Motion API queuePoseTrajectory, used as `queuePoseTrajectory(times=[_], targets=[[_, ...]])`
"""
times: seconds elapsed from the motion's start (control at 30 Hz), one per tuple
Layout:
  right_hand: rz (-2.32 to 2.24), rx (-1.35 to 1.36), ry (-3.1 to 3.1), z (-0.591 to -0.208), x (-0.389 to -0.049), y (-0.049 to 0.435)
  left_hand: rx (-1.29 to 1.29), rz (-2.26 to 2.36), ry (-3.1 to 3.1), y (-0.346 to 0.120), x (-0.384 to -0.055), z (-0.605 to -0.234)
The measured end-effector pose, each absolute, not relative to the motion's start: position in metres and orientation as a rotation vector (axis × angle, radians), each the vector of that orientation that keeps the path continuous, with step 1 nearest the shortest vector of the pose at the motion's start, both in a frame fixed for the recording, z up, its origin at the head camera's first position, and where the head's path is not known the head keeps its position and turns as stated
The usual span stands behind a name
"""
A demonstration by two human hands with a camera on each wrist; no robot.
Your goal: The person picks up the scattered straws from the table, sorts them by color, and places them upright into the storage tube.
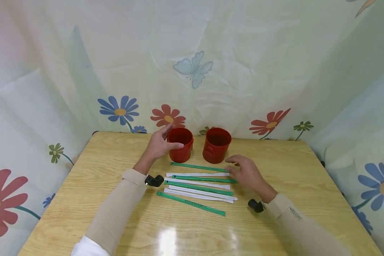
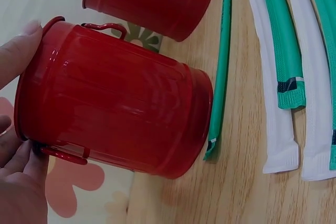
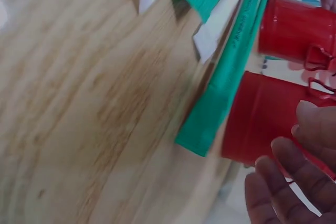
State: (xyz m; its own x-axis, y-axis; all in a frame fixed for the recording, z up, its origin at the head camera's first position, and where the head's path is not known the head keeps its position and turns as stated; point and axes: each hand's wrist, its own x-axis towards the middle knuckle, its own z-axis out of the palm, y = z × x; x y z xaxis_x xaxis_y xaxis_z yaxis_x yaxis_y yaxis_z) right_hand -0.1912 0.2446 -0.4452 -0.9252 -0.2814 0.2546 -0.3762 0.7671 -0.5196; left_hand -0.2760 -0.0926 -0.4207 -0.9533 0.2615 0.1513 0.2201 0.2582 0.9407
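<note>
My left hand (image 1: 157, 145) holds the left red metal bucket (image 1: 180, 155) near its rim. In the left wrist view, the thumb lies at the rim of this bucket (image 2: 121, 98) and the fingers reach the side by a small handle. A second red bucket (image 1: 213, 153) stands to its right. Beside that one, my right hand (image 1: 247, 173) hovers with loosely bent fingers near the right end of a green wrapped stick (image 1: 200, 167). Seen from the right wrist, the right hand (image 3: 294, 177) has nothing in its fingers.
In front of the buckets lie several long, narrow paper-wrapped sticks, some white (image 1: 200, 196), some green (image 1: 192, 203), in a roughly parallel row. Wooden tabletop (image 1: 192, 234) extends around them. Flowered cloth (image 1: 243, 71) hangs behind and at both sides.
</note>
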Motion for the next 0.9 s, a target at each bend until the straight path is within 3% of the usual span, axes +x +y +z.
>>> queuePoseTrajectory(times=[0.4, 0.9], targets=[[0.964, 0.457, -2.884, -0.458, -0.22, 0.244, 0.422, 1.81, 2.462, -0.095, -0.279, -0.418], [1.023, 0.423, -2.989, -0.468, -0.229, 0.237, 0.439, 1.801, 2.468, -0.096, -0.278, -0.421]])
